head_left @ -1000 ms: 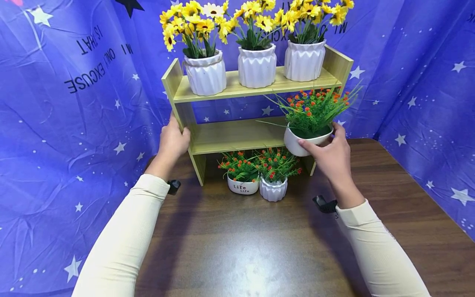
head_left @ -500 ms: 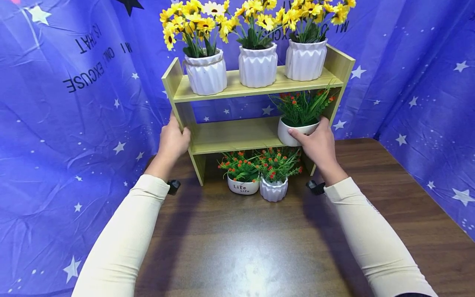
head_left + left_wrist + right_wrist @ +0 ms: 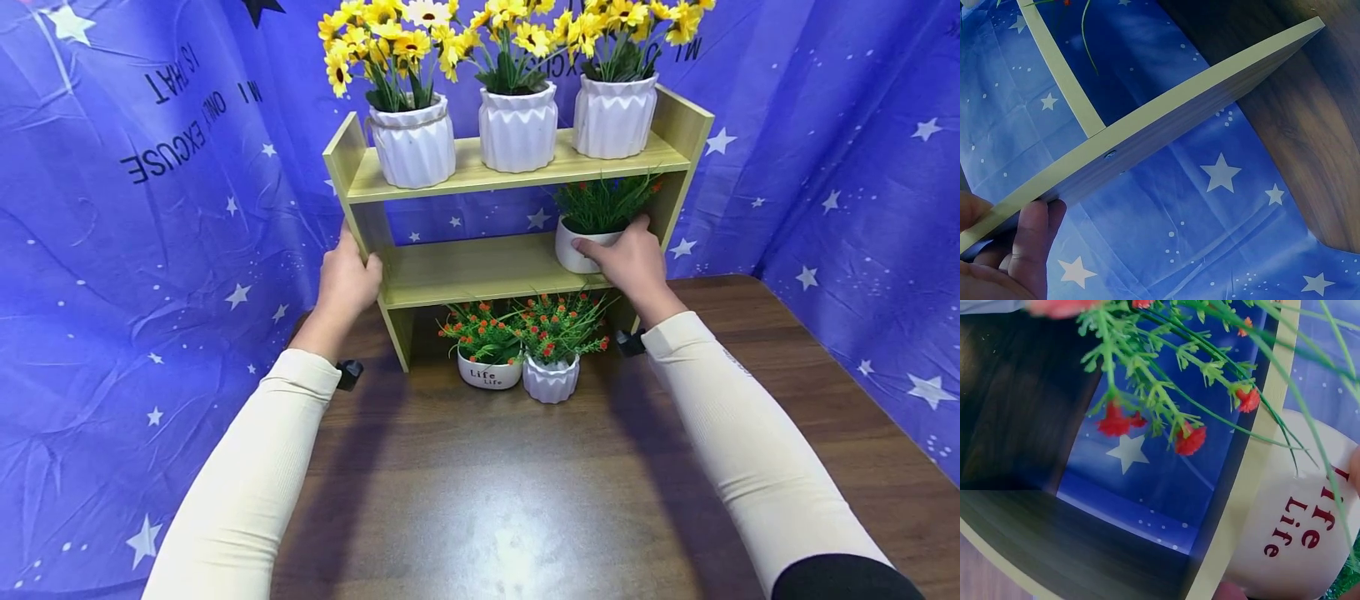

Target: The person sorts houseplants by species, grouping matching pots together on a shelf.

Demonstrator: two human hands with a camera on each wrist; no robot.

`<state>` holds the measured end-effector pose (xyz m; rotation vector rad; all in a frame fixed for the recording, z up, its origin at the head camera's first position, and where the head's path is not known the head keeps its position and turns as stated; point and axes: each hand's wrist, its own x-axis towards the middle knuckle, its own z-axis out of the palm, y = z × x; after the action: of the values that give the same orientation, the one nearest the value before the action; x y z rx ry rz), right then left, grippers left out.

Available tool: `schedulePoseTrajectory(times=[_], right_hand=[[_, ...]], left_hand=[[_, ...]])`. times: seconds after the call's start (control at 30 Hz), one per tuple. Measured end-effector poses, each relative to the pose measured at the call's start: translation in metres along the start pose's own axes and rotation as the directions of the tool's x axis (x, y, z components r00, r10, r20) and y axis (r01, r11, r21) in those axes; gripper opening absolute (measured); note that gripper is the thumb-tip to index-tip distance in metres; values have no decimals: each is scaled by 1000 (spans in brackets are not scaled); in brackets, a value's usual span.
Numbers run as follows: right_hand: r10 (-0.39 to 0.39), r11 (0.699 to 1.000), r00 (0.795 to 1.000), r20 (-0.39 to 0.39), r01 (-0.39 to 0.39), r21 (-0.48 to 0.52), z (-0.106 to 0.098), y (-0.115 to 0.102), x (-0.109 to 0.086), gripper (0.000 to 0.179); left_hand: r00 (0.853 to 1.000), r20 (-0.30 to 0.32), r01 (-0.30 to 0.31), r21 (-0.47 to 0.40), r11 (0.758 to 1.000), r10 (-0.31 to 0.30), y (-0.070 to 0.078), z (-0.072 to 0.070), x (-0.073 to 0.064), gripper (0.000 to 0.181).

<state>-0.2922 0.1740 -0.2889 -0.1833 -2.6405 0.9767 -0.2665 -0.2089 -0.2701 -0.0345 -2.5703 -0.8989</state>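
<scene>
My left hand point(image 3: 348, 279) grips the left side panel of a light wooden two-board shelf point(image 3: 480, 268). The left wrist view shows its fingers point(image 3: 1030, 240) bent against the panel's outer face. At the right end of the middle board, my right hand point(image 3: 636, 265) holds a white oval flowerpot point(image 3: 576, 250) with green grass and small orange-red flowers. Thumb in front, fingers round the right side. "Life" lettering shows on this pot point(image 3: 1310, 494) in the right wrist view, where red flowers from a lower plant point(image 3: 1147, 419) hang in front.
On the top board stand three white pleated pots point(image 3: 517, 129) of yellow flowers. Below, on the brown table point(image 3: 465, 467), a white "Life" pot point(image 3: 489, 372) and a small pleated pot point(image 3: 551, 382) hold red-flowered plants. Blue star-patterned curtain point(image 3: 187, 250) surrounds the table.
My right hand has carried the oval flowerpot leftward and back, from in front of the shelf to the middle board's right end. The left hand keeps its grip on the side panel.
</scene>
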Motion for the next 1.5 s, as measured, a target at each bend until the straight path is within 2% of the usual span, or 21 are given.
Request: schedulePoseTrajectory(times=[0.3,0.43,0.57,0.67,0.8,0.93,1.07,1.23,1.5], right_hand=[[35,999,999,20,-35,-14,5,-4,12,115],[39,999,998,41,-40,23,5,-2,9,116],[12,995,998,62,-18,96,-5,-1,1,108],[-30,984,998,47,22,175,-15,-1,-9,94],[-98,952,995,-16,99,290,-23,6,-27,76],[-148,921,984,-97,173,350,-25,18,-43,64],[-152,889,975,-160,205,409,-20,32,-59,55],[-111,863,979,-172,181,472,-3,50,-84,49],[-27,852,994,-103,77,518,29,75,-111,47]], left_hand=[[1000,-5,10,18,1000,-10,1,-2,-1,52],[1000,3,12,17,1000,-12,0,-2,0,52],[1000,2,0,12,1000,0,3,-1,2,53],[1000,-14,-10,7,1000,10,5,-2,4,51],[1000,-15,-5,7,1000,5,5,-3,4,50],[1000,-1,1,9,1000,-1,3,-2,2,52],[1000,5,11,14,1000,-11,1,0,-1,52],[1000,9,9,17,1000,-9,0,0,-2,51],[1000,8,14,16,1000,-14,2,-1,0,53]])
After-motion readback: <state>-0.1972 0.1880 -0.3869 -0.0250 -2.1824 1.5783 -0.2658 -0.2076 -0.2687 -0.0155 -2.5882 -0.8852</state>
